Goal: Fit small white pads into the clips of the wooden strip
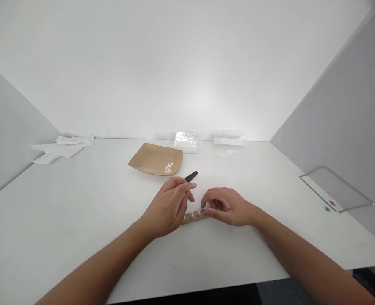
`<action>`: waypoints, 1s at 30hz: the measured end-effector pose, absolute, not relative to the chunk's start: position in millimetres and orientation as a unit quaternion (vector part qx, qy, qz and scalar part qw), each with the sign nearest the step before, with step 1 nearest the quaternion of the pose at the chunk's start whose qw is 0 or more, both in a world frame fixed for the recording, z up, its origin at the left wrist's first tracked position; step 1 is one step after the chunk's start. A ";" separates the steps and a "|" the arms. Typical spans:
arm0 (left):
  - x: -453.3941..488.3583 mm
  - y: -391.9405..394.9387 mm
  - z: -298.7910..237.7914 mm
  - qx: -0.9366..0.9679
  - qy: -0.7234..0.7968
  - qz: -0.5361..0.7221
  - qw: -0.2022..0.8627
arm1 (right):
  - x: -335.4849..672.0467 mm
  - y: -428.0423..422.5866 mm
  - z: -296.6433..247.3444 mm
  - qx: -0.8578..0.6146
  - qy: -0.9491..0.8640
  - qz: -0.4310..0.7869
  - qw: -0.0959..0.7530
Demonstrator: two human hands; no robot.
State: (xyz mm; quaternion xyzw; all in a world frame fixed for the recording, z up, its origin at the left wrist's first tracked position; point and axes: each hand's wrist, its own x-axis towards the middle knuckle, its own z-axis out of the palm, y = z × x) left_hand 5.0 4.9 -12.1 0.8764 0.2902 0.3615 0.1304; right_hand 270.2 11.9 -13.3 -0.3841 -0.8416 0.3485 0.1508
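Note:
A narrow tan strip [194, 216] lies on the white table, with several small clear pieces shaped like nail tips standing along it. My left hand [170, 207] is over its left end, index finger stretched out and the other fingers curled. A slim black tool with a rounded end [191, 176] sticks out from between those fingers; its other end is hidden. At the strip's right end, my right hand [224, 206] has thumb and fingertips pinched together. Whatever sits between those fingertips is too small to tell.
Behind my left hand stands a brown paper tray [143, 159] with white flakes [169, 167]. Clear plastic packs [186, 140] and a clear box [229, 139] are by the back wall. Crumpled white paper [65, 148] lies left, a wire frame [336, 188] right, and a clear sheet [243, 229] near my right wrist.

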 end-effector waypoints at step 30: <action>5.3 2.3 -12.7 0.867 0.294 0.372 0.151 | 269.2 12.6 -12.1 -0.400 -0.824 0.368 0.158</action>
